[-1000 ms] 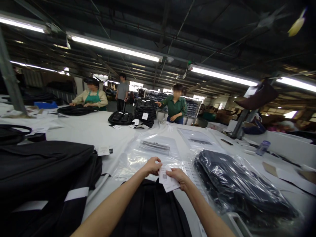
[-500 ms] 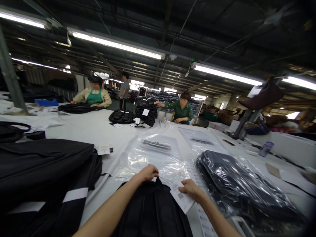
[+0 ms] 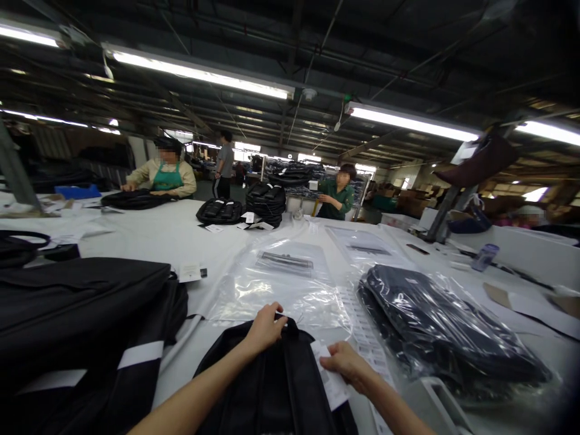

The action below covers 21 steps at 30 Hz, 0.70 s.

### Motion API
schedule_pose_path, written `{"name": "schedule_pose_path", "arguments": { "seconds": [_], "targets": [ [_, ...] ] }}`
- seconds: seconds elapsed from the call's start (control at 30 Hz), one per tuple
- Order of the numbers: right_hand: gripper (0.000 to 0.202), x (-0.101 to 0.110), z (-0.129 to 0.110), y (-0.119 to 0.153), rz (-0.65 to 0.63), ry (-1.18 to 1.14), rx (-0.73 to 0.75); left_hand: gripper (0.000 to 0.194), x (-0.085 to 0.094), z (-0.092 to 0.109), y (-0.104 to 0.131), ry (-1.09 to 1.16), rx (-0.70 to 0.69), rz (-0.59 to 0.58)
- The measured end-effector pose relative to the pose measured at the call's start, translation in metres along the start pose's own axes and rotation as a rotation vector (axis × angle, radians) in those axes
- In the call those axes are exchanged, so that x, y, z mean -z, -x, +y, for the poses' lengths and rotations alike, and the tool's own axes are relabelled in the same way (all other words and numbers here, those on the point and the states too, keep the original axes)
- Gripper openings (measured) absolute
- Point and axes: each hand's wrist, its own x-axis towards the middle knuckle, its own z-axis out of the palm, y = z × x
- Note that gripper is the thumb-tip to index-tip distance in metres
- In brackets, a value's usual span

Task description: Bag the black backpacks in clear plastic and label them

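A black backpack [image 3: 272, 386] lies in front of me, straps up and its top pointing away. My left hand [image 3: 267, 326] is closed at the backpack's top handle [image 3: 290, 326], fingertips curled in; the exact grip is partly hidden. My right hand [image 3: 348, 364] pinches a white paper tag [image 3: 333, 386] between thumb and fingers, over the backpack's right strap. Just beyond the backpack lies a clear plastic bag [image 3: 285, 284], flat on the white table [image 3: 149, 241]. Right of my right hand is a dark bag in clear plastic [image 3: 435, 320].
Large black bags [image 3: 81, 302] fill the near left. A sheet of printed labels [image 3: 362, 326] lies beside the plastic bag, and a grey plastic bin [image 3: 435, 405] is at the near right. Across the table, a co-worker in green [image 3: 335, 199] stands by a backpack stack [image 3: 265, 205].
My right hand has brought the tag closer over the strap and tilted it. My left hand stays at the handle. The far co-worker has lifted a black bag off the stack.
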Motion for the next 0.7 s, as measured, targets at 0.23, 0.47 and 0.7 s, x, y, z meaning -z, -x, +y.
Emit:
{"name": "schedule_pose_path", "arguments": {
  "seconds": [0.23, 0.47, 0.7],
  "targets": [
    [0.011, 0.022, -0.06, 0.009, 0.045, -0.136, 0.12, 0.032, 0.015, 0.02, -0.002, 0.133, 0.128, 0.073],
    [0.018, -0.046, -0.057, 0.031, -0.154, -0.314, 0.068, 0.047, 0.002, 0.031, 0.054, 0.322, 0.377, -0.276],
    [0.025, -0.036, -0.019, 0.025, 0.114, -0.237, 0.108, 0.014, 0.019, 0.026, 0.06, 0.219, 0.453, -0.298]
  ]
}}
